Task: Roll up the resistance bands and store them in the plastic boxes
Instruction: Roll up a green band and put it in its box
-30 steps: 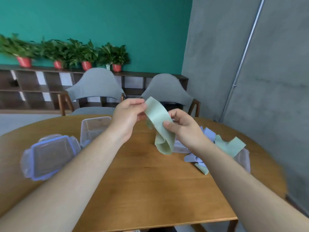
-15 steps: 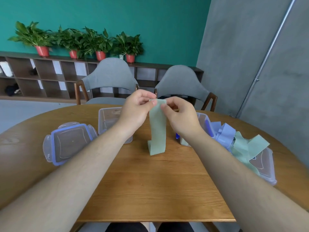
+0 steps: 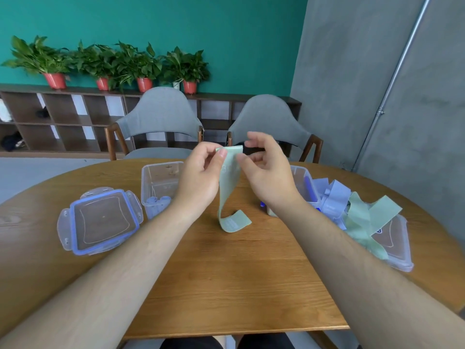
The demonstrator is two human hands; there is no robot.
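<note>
My left hand [image 3: 201,177] pinches the top edge of the pale green band [image 3: 227,187] between thumb and fingers; my right hand [image 3: 268,170] grips the same edge beside it. The band hangs down, its lower end curled on the table [image 3: 226,285], between two open plastic boxes [image 3: 161,182]

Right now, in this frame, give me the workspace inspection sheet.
Surface: wooden table, bare in the middle.
Job's things: green band hanging from both hands, lower end curling on the table; open box with rolled bands inside; loose bands heaped at right.
Clutter: lid lying flat at left.
Grippers: left hand and right hand pinch the band's top.
Cables: nothing seen.
Surroundings: two chairs, potted plants.
</note>
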